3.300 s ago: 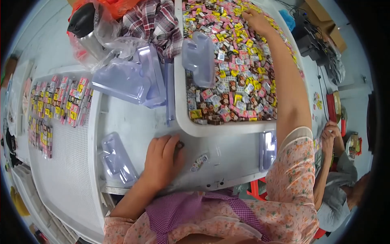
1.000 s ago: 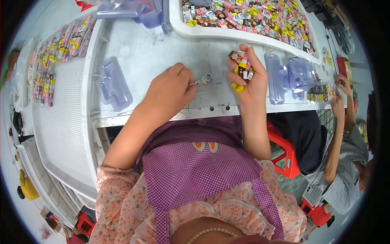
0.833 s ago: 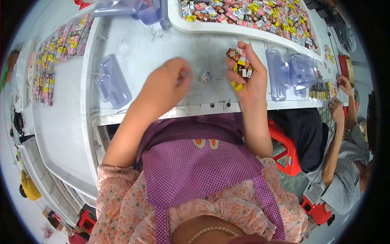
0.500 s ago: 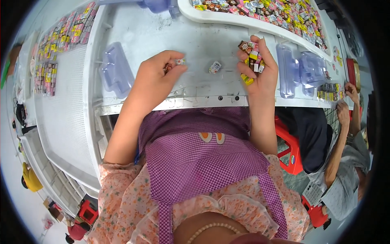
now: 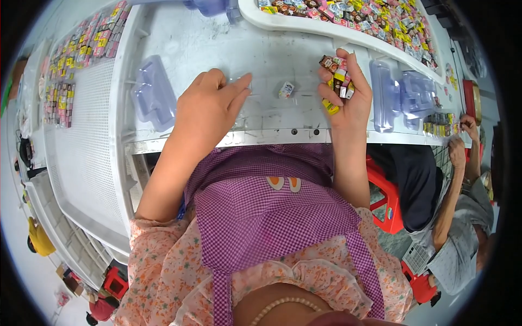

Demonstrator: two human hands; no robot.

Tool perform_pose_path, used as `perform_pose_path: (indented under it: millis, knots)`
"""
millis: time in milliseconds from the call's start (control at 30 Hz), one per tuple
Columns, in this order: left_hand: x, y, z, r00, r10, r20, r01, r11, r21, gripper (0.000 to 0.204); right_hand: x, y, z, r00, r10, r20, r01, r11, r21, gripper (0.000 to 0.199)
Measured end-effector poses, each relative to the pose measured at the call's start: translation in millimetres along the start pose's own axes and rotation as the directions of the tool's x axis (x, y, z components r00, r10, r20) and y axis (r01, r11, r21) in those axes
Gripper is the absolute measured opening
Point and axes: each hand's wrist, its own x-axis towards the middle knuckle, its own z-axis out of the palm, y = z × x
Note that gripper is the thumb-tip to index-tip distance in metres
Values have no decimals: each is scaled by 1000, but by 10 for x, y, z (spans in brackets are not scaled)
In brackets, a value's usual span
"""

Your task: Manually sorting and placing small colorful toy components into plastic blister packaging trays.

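Observation:
My right hand [image 5: 350, 100] is raised over the white table's [image 5: 272, 51] front edge, closed around a bunch of small wrapped candies [image 5: 335, 76] in brown, pink and yellow. One loose wrapped candy [image 5: 286, 89] lies on the table between my hands. My left hand [image 5: 209, 108] lies palm down on the table, fingers pointing right. It grips a thin clear plastic tray [image 5: 243, 103] that is hard to make out under the fingers.
A white bin [image 5: 304, 27] full of wrapped candies runs along the far side. Clear blister trays lie at the left [image 5: 152, 95] and at the right [image 5: 399, 92]. Rows of packed candies [image 5: 76, 60] cover the left table. A co-worker [image 5: 457, 174] sits at the right by a red stool [image 5: 386, 201].
My right hand came back from the bin holding a handful of candies. My left hand let a single candy lie on the table and shifted left onto the clear tray.

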Motion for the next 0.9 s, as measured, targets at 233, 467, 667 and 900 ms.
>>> perform_pose_path:
  millis: [233,467,667,900]
  knots:
    - [118,180,-8,969,248,-16,-248,968,25,32,0,-3,11,1000,4,15,-4,1000,-3,22]
    - [281,191,192,934,320,157,-327,945,20,36,-7,13,33,999,-21,-34,20,1000,-15,26]
    - [316,219,125,960,252,119,-241,965,-101,18,-3,3,14,1000,1,7,-1,1000,-7,23]
    - [220,78,32,990,133,50,-117,962,-248,17,3,13,13,999,-20,-25,20,1000,-6,26]
